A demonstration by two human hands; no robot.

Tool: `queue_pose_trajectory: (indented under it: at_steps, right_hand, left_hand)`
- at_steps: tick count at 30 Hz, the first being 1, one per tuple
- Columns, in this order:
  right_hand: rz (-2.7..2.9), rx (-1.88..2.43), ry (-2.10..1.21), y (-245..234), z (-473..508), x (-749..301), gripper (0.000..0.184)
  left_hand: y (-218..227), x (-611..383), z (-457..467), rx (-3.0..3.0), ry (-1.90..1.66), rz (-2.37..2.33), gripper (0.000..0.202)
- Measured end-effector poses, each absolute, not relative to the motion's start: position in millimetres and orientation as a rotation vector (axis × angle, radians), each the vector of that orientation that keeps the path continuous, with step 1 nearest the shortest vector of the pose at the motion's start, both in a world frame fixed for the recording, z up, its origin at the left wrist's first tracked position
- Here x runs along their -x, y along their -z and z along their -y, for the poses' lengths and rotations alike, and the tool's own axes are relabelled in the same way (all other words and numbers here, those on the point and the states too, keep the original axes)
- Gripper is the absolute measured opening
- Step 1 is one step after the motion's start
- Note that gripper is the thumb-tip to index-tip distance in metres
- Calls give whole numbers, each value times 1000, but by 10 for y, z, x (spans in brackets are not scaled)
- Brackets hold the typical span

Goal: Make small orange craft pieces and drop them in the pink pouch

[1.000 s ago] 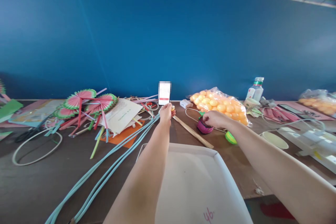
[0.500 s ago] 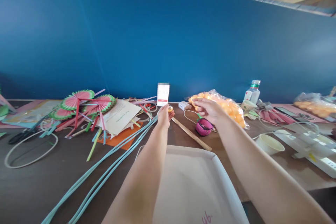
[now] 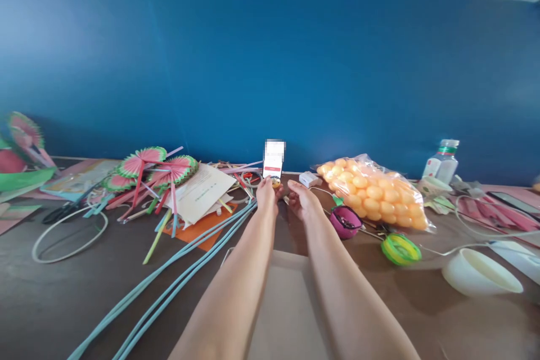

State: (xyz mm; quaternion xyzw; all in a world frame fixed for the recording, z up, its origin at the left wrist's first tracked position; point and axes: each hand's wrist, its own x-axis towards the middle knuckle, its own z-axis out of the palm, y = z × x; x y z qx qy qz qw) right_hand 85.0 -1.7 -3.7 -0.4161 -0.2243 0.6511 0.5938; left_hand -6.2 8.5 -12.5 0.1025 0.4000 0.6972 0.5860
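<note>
My left hand (image 3: pixel 266 196) is closed around a small round yellowish piece (image 3: pixel 275 182), just in front of an upright phone (image 3: pixel 273 160) with a lit screen. Close to its right is my right hand (image 3: pixel 302 201), fingers curled towards the thumb; whatever they pinch, if anything, is too small to make out. A purple watermelon-slice-like bowl (image 3: pixel 345 223) with small dark bits in it sits to the right of that hand. Below my forearms lies a pale tray (image 3: pixel 287 298), partly covered by them. Light blue cords (image 3: pixel 189 247) run past my left forearm.
Pink and green paper fans (image 3: pixel 143 163), papers (image 3: pixel 202 194) and an orange sheet (image 3: pixel 206 233) lie left. On the right are a bag of orange balls (image 3: pixel 375 194), a yellow-green round container (image 3: pixel 400 249), a white cup (image 3: pixel 481 273) and a bottle (image 3: pixel 442 160). A blue partition (image 3: pixel 270 62) stands behind.
My right hand has moved left, from above the purple bowl to beside my left hand. The view has shifted, bringing the yellow-green container into sight. My left hand keeps hold of the small yellowish piece.
</note>
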Motion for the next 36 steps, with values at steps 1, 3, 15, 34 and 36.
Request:
queue_pose_trajectory:
  at_steps: [1,3,15,34,36]
  right_hand:
    - [523,963,-1528,54,17,-867,18]
    - [541,945,-1546,59,25,-887,17]
    - [591,876,-1667,83,35,-891,15]
    - [678,861,-1703,134,15,-896,14]
    - [677,857,-1697,124,26,-896,15]
  left_hand:
    - [128,57,-81,-246,-1630,-945,19]
    - [134,43,-72,-267,-1632,-969,22]
    - [170,16,-55,-313,-1632,-970,14]
    - [150,5,-3,-384,-1600,-1052,22]
    - [151,4,2,-395,-1603,-1044,21]
